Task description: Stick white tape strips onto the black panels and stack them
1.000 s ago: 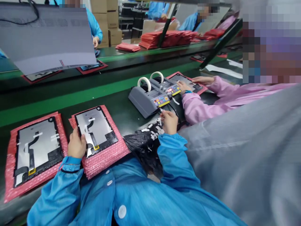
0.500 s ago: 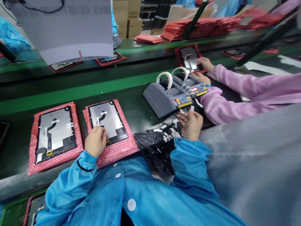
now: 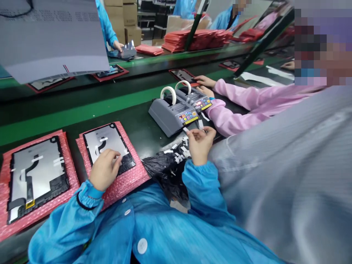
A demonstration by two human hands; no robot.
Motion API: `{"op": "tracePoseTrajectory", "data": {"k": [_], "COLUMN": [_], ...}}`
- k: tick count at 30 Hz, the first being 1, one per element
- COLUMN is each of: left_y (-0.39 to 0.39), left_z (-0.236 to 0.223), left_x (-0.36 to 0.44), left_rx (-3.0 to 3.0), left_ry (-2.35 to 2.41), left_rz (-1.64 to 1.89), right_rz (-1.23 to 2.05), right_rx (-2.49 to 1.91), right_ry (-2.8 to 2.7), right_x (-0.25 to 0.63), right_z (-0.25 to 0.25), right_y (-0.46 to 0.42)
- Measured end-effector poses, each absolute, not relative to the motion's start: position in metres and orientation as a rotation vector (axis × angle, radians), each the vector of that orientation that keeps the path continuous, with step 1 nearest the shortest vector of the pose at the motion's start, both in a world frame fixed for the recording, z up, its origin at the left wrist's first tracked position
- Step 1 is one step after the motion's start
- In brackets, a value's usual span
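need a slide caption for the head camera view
Left hand over a flat panel on pink bubble wrap, right hand near a grey tape dispenser.

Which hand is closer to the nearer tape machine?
Right. The right hand is just in front of the nearer tape machine; the left hand is farther left, over a panel.

Free lane on tabletop (image 3: 137,124) between right panel (image 3: 112,141) and near tape dispenser (image 3: 170,115); another behind both panels, toward far edge. Narrow slit between left panel (image 3: 46,168) and right one's wrap. Left hand (image 3: 106,168) blocks right panel's near part; black bag (image 3: 162,167) crowds near edge.
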State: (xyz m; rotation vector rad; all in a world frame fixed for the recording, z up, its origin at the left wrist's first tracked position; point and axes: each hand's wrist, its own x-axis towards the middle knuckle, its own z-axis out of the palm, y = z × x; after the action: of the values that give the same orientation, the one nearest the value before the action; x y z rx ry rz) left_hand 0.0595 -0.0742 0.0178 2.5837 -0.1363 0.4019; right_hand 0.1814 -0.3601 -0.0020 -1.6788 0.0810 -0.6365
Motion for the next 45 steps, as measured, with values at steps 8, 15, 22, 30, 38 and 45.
{"op": "tracePoseTrajectory", "data": {"k": [8, 15, 22, 30, 38, 45], "left_y": [-0.101, -0.085, -0.081, -0.070, -0.067, -0.067], "left_z": [0.036, 0.025, 0.023, 0.012, -0.008, -0.011], "left_x": [0.100, 0.099, 0.100, 0.117, 0.128, 0.130], "left_rx": [2.289, 2.276, 2.217, 2.401, 2.672, 2.682], "left_ry": [-0.302, 0.012, 0.111, 0.315, 0.380, 0.382], "left_rz": [0.224, 0.233, 0.177, 0.118, 0.021, -0.026], "right_rz": [0.148, 0.309, 0.390, 0.465, 0.557, 0.567], "right_rx": [-1.660, -1.642, -1.514, -1.533, -1.728, -1.795], "right_ry": [-0.604, -0.509, -0.466, -0.394, -0.285, -0.295], "right_x": [0.140, 0.157, 0.163, 0.185, 0.198, 0.199], "right_z": [0.021, 0.013, 0.007, -0.011, -0.032, -0.032], "right_y": [-0.279, -0.254, -0.235, -0.210, -0.192, -0.193]}}
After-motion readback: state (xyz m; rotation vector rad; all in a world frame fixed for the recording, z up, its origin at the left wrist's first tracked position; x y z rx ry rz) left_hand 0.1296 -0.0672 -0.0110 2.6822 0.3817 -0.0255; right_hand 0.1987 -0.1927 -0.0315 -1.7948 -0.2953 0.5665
